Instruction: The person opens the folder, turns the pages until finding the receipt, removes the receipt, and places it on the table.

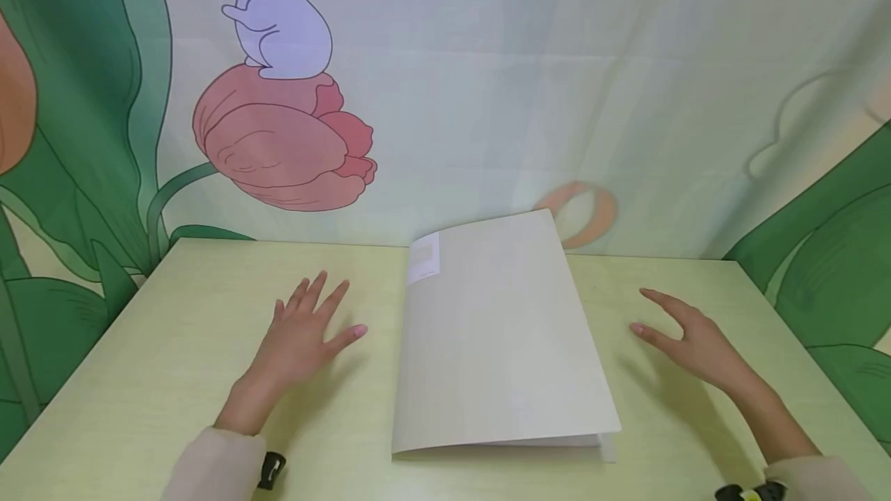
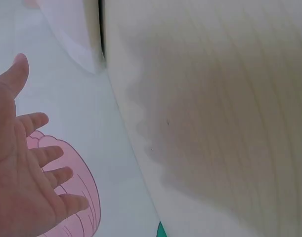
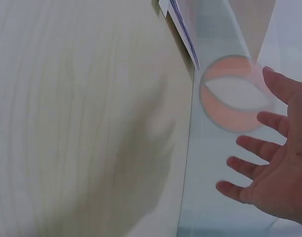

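Observation:
A pale cream folder (image 1: 501, 331) lies closed on the table, its front cover slightly lifted at the near right corner. A small white label (image 1: 423, 257) marks its upper left. Inside the near edge, a paler layer shows under the cover. To the left of the folder, my left hand (image 1: 301, 342) hovers above the table with fingers spread, touching nothing. My right hand (image 1: 703, 342) is held over the table on the other side, thumb and fingers apart and holding nothing. Each wrist view shows that hand's palm and its loosely extended fingers.
The light wooden table (image 1: 139, 377) reaches back to a printed curtain (image 1: 452, 99) with a rabbit, a pink tulip and green leaves. The folder's far edge lies close to that curtain. Dark bands (image 1: 271, 470) are worn at both wrists.

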`<state>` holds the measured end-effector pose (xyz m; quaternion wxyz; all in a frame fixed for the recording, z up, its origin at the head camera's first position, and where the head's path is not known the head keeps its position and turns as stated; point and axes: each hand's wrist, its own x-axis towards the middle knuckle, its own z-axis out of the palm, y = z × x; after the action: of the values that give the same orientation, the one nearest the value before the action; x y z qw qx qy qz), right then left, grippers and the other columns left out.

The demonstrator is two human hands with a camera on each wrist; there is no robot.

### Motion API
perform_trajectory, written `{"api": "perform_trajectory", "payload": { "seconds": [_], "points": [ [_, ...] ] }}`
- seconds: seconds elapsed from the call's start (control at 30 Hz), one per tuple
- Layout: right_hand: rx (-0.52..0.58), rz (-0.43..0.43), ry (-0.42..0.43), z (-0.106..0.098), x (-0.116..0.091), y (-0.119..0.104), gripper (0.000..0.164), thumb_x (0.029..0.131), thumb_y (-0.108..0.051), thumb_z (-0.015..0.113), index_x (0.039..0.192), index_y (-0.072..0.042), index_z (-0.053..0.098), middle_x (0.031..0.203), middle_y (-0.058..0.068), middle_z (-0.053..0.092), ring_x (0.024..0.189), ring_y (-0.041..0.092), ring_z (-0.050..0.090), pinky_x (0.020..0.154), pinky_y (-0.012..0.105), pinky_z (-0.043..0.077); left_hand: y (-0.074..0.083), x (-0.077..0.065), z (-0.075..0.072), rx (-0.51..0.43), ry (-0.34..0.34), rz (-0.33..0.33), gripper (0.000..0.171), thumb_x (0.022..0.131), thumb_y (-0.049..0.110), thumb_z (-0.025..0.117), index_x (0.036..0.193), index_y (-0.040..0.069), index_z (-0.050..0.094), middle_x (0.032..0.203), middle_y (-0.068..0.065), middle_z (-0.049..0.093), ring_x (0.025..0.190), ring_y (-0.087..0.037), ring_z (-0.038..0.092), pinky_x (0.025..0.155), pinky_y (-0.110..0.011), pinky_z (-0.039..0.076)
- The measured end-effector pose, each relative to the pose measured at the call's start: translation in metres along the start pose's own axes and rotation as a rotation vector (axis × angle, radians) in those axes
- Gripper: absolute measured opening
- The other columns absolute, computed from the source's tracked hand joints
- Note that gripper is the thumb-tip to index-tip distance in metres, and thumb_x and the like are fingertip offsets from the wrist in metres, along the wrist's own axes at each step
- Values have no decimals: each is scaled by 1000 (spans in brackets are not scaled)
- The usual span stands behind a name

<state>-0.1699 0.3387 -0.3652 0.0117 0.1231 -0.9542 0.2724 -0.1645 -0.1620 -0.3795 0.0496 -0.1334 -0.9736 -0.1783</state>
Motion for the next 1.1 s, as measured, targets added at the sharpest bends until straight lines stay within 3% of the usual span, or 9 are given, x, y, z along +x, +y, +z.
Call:
{"api": "perform_trajectory", "payload": {
  "seconds": [0.13,0.37,0.7,0.93,1.1],
  "points": [
    [69,-11,-29,2,-1,-3,59,90,-32,57,139,-6,36,136,21,40,118,40,40,89,55,36,10,-2,2,-72,3,47,72,87,50,54,141,7,34,146,-22,21,133,-42,15,101,-62,13],
    [179,-81,-69,8,-1,-9,50,91,-23,58,135,-6,42,129,16,49,104,17,53,78,23,46,31,-5,10,-148,-12,114,71,85,47,59,139,6,38,146,-20,24,131,-39,23,103,-55,18],
    [319,-121,-134,14,1,-14,46,90,-19,59,131,-5,45,125,17,51,103,20,56,78,23,48,77,-14,17,-219,-95,179,70,82,46,62,138,11,40,144,-15,31,129,-34,30,96,-50,34],
    [317,-116,-148,18,3,-14,44,90,-19,59,130,-3,47,123,19,52,102,22,57,78,24,48,104,-20,24,-228,-134,267,70,81,45,65,138,13,40,140,-14,37,125,-31,37,94,-47,37],
    [308,-110,-151,21,4,-14,44,90,-20,59,129,-2,48,121,19,54,99,16,57,78,25,48,122,-23,29,-234,-161,315,73,79,48,65,139,16,38,138,-12,39,124,-29,38,93,-48,37]
  ]
}}
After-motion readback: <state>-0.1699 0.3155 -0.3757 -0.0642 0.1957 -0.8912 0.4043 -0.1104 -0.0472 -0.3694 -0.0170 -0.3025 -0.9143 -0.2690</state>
